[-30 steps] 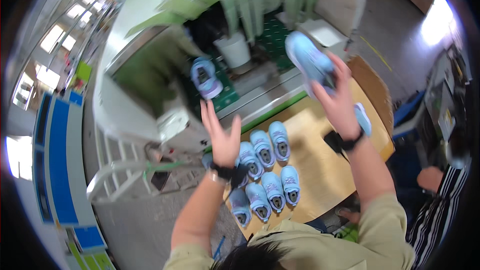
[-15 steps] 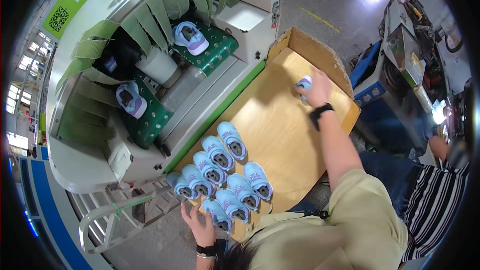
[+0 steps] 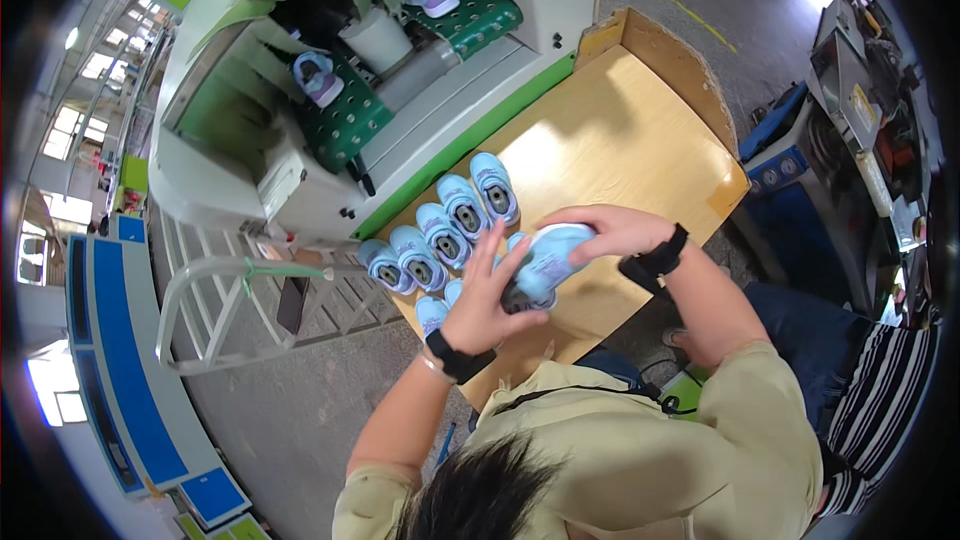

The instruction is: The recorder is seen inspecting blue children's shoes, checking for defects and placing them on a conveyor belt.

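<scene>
Blue shoe | pinched in right grip | left grip spread alongside, contact unclear

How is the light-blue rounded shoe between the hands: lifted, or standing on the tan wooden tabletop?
Lifted: the right hand grips the shoe; it looms larger than other shoes on the tabletop.

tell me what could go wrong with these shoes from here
The light blue shoe in the right hand could slip or knock the shoes lined up close by on the table. The left hand, at that shoe's opening end, partly covers some and might brush them. The leftmost back-row shoe sits near the table's edge, so a bump might push it off.
</scene>
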The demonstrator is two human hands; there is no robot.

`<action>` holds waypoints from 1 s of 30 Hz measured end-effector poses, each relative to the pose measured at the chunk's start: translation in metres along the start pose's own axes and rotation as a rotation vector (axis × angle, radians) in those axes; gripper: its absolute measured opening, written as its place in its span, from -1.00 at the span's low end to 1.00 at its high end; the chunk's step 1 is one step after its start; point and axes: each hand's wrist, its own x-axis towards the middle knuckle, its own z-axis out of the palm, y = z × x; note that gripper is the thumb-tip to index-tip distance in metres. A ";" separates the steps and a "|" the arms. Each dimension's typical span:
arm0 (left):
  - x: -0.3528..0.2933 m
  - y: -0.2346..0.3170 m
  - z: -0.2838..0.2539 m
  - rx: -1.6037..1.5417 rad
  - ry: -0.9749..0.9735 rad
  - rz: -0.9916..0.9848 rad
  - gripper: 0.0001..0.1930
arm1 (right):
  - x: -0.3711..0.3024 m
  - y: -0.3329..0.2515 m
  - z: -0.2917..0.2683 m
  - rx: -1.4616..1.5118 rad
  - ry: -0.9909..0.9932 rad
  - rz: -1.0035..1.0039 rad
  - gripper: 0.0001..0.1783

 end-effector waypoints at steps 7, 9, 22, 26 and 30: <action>0.037 -0.028 -0.074 -0.925 0.614 -0.478 -0.26 | 0.065 0.041 0.056 -0.334 0.368 -0.142 -0.17; 0.054 -0.049 -0.105 -1.025 0.736 -0.439 -0.20 | 0.047 0.079 0.100 -0.768 0.228 0.147 -0.13; 0.154 -0.153 -0.156 -0.438 1.048 -0.512 -0.20 | 0.051 -0.030 0.021 -0.219 0.863 -0.306 -0.28; 0.104 -0.119 -0.135 -0.248 0.969 -0.364 -0.25 | 0.137 -0.117 -0.061 -0.500 1.026 -0.730 -0.31; 0.037 -0.089 -0.088 -0.114 0.712 -0.378 -0.43 | 0.234 -0.147 -0.114 -0.748 0.928 -0.574 -0.26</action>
